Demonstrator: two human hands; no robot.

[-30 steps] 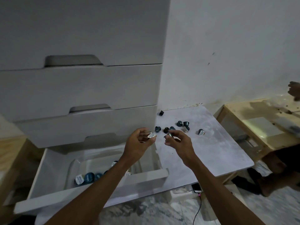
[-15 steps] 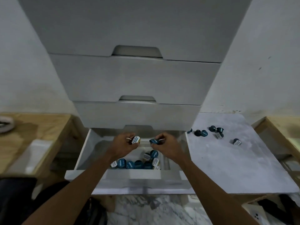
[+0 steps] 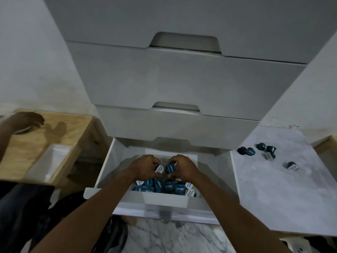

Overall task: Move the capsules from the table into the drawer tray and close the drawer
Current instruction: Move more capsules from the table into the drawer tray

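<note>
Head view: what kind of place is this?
Probably a home room or small workshop: a white drawer unit against a painted wall, a marble-look table, a plywood bench and marble-patterned floor.

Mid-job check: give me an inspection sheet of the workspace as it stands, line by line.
Surface: white table on the right, beside the open bottom drawer.
Job's things: loose capsules on the table; more capsules piled in the drawer tray.
Clutter: white tray on the wooden bench at left.
Grips: left hand and right hand over the tray, each with a capsule in its grip.
Cables: nothing seen.
Surroundings: another person's hand over the bench; closed upper drawers; marble floor.
</note>
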